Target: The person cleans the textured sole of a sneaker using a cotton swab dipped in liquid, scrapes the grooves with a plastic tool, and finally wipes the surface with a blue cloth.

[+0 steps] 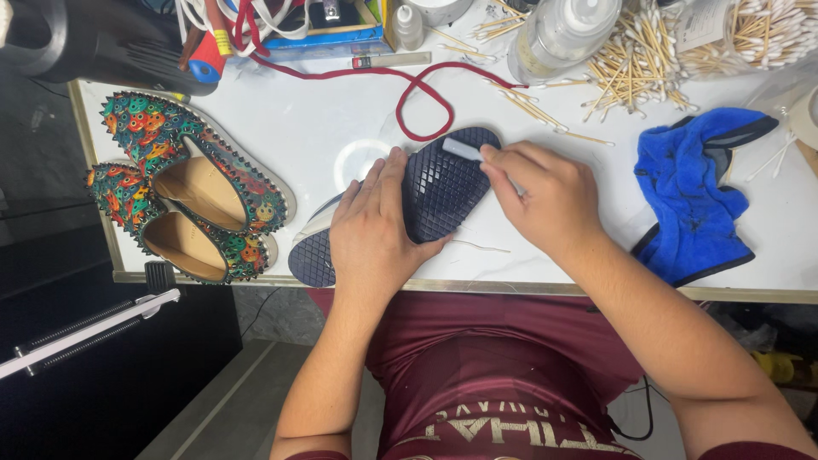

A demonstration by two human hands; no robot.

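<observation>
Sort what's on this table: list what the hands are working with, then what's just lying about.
In use:
left hand pressing down the dark shoe sole
right hand holding a small white eraser-like block on that sole

Lying about:
pair of colourful spiked shoes
blue cloth
cotton swabs
red lace
clear bottle

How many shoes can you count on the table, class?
3. Two multicoloured spiked loafers lie side by side at the table's left. One dark shoe lies sole-up in the middle, under the left hand. Others may be hidden.
</observation>
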